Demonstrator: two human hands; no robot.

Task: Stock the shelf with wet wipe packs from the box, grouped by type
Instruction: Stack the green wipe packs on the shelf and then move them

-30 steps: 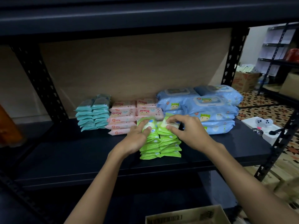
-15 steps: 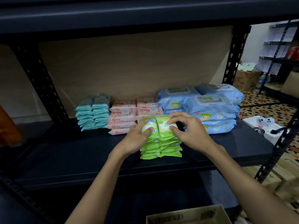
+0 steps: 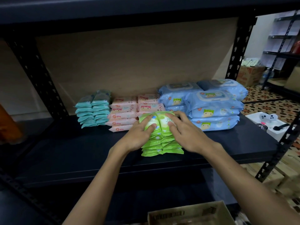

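1. As we press both hands down on the green packs (image 3: 159,135), the shelf (image 3: 227,143) looks close to fully stocked — four types sit there in their own groups.
2. Our left hand (image 3: 138,135) lies flat on the left green stack and our right hand (image 3: 186,133) on the right one; the fingers are spread and fairly straight, pressing on the top packs, not curled around anything.
3. Done, as far as we can judge: teal packs (image 3: 93,109) at the far left, pink packs (image 3: 129,112) just beside them, and big blue packs (image 3: 207,104) at the right, all toward the back. The green packs stand in two stacks side by side, in front of the pink and blue groups.
4. Left to do: this seems to be a squaring-up of the green stacks, which fan out a little at their lower front.
5. The box (image 3: 191,213) shows only its top edge at the bottom of the view — we cannot tell whether any packs remain inside, so we cannot call the task finished.
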